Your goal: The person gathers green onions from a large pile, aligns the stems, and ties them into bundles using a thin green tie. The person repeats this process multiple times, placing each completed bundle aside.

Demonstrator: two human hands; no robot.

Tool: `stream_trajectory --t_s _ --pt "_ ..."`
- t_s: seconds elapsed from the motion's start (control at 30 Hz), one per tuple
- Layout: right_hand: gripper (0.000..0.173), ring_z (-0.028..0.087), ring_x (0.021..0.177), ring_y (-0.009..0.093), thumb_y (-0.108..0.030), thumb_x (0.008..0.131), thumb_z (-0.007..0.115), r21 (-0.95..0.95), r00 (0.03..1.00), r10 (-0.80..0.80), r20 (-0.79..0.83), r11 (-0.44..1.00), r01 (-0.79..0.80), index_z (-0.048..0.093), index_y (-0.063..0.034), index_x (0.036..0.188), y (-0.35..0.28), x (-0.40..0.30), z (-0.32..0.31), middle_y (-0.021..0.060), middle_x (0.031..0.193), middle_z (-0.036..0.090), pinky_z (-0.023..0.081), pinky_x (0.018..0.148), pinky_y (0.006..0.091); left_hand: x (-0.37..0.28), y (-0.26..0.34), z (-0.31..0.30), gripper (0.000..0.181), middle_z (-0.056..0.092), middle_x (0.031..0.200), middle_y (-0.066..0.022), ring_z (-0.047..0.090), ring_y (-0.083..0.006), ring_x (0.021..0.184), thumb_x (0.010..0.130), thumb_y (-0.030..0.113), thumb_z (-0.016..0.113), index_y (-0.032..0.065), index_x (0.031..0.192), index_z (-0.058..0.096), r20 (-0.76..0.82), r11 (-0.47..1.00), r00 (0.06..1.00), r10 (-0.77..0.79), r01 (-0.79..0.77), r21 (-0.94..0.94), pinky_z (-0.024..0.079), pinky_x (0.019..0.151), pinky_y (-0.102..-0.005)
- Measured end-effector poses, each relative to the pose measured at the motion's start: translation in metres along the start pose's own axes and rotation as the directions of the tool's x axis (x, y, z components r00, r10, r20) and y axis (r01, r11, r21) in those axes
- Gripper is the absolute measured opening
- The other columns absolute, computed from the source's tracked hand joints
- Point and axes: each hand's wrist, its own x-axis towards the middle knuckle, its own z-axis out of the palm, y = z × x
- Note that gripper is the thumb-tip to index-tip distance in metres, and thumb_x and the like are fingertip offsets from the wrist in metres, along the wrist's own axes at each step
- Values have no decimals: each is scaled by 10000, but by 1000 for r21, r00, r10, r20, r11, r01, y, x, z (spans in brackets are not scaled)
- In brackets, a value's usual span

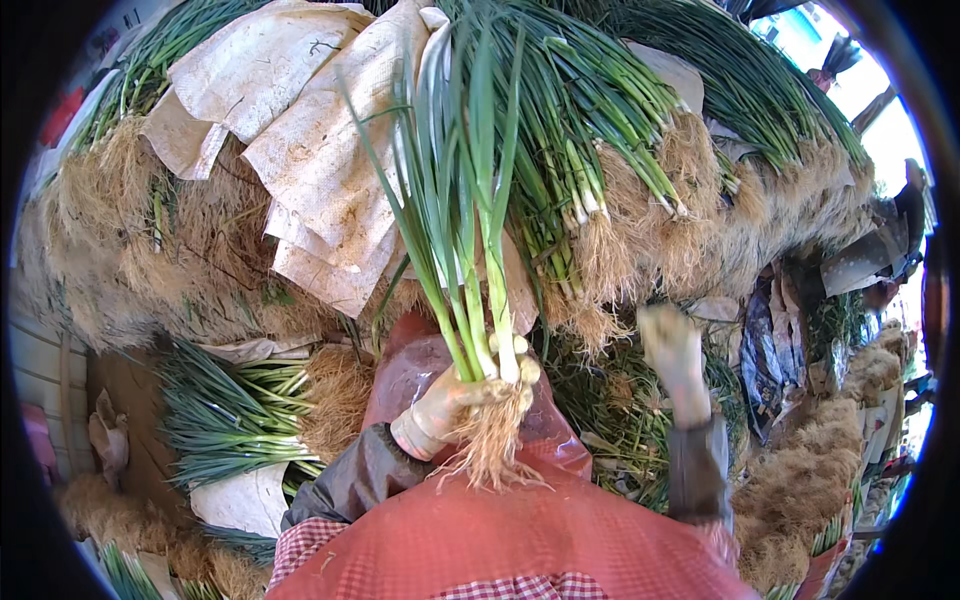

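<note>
Upright before me, a small bunch of green onions has long green leaves, white stalks and shaggy pale roots. My left hand, in a pale glove, is closed around its white base, with the roots hanging below over the red apron. Away to the right, my right hand is raised, gloved and blurred; its fingers and anything in them cannot be made out. A large pile of green onions lies in front of me, roots facing my side. Creased pale woven sacking covers part of it.
Another heap of green onions lies low at left, leaves pointing left. Loose leaves and trimmings cover the ground below my right hand. Rows of rooted bundles stand at right. A pale cloth lies by the left heap.
</note>
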Motion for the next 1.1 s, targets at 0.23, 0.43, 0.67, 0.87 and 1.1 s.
stream_trajectory --t_s 0.23,0.43,0.67,0.87,1.1 --pt "375 632 778 325 -409 813 607 -254 970 -44 241 961 107 615 -35 827 -69 185 30 169 828 657 496 705 415 21 -9 -10 300 557 953 -42 545 -153 809 803 32 664 78 1056 509 -147 989 978 146 -138 61 471 684 -269" --pt "206 589 569 94 -235 844 690 129 959 -167 231 982 140 612 -79 734 -107 73 27 48 664 645 478 498 253 40 -7 12 272 608 969 -41 607 -148 857 865 33 639 19 1122 550 -330 980 926 182 -143 139 510 769 -278" --pt "322 498 555 43 -323 893 665 682 911 212 353 608 -406 601 -18 975 -102 55 38 5 738 587 424 490 197 42 -12 -6 319 637 1006 -71 644 -153 843 861 45 635 25 1163 532 -224 994 974 44 -20 109 551 734 -279" --pt "316 465 543 74 -309 923 615 859 884 152 442 213 -466 568 -9 1010 -107 68 64 8 743 536 419 526 188 27 -19 -7 353 642 992 -103 652 -180 819 815 11 622 -4 1152 517 -277 998 960 40 -24 61 561 732 -299" --pt "135 587 511 108 -94 861 667 794 793 -112 599 213 -570 602 24 861 -7 -75 -33 47 675 615 448 436 204 25 -17 -37 330 651 1010 -124 654 -190 857 828 79 640 -2 1135 548 -297 992 952 75 -41 122 562 745 -332"
